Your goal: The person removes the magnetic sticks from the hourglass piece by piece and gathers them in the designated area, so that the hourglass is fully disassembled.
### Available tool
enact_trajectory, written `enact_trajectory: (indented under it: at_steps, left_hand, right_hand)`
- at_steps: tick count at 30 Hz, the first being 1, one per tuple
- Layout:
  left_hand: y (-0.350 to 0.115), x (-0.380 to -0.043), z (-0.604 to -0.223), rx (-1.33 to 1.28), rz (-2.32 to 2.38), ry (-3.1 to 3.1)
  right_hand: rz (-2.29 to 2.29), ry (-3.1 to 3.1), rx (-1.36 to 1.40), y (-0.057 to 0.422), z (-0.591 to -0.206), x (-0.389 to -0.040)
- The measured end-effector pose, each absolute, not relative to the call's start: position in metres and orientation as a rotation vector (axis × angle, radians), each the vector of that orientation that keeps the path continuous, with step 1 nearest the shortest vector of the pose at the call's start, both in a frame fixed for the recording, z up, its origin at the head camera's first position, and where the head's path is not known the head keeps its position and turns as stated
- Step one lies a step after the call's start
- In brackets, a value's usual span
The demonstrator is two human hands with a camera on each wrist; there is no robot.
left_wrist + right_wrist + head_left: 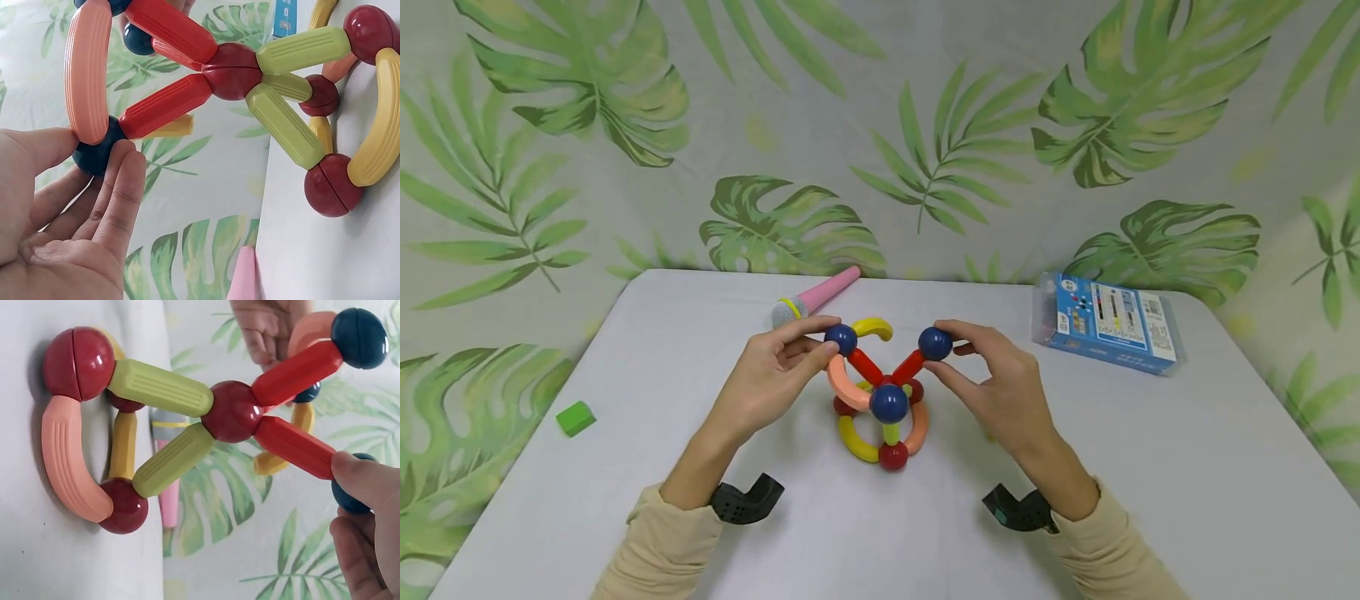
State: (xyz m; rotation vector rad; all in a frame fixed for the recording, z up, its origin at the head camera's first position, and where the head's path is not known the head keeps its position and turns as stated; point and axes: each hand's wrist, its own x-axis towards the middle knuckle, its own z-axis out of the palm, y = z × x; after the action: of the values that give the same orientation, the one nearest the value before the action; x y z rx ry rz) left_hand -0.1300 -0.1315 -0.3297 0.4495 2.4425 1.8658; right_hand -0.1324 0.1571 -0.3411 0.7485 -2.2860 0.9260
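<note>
A construction of magnetic balls and rods stands on the table. Its base joins dark red balls [892, 456] with yellow [855, 442] and orange curved rods. Green rods [286, 125] rise to a central red ball [232, 411], from which red rods [297, 447] spread up to blue balls. My left hand [766, 379] pinches the left blue ball [841, 339]. An orange curved rod [87, 72] links that ball to the near blue ball [890, 403]. A yellow curved rod [874, 327] reaches out behind the left ball. My right hand [1000, 387] pinches the right blue ball [936, 342].
A pink toy microphone [826, 292] lies behind the construction. At the back right is a blue box in clear plastic [1112, 325]. A green block [576, 418] sits near the left edge of the white table [1150, 467]. Leaf-patterned cloth [940, 150] hangs behind.
</note>
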Motion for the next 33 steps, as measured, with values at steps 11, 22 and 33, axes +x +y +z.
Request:
enact_trajectory:
  at_steps: [11,22,33]
  left_hand:
    - [-0.133,-0.13,-0.33,0.461,1.862,2.447]
    - [-0.133,-0.13,-0.329,0.448,1.865,2.434]
    - [-0.132,-0.13,-0.329,0.442,1.862,2.437]
  right_hand:
    - [0.853,-2.207,0.691,0.161,-0.338,-0.133]
    - [0.985,-2.393,0.495,0.22,-0.35,-0.159]
    - [0.91,-2.639,0.367,0.249,-0.393,-0.183]
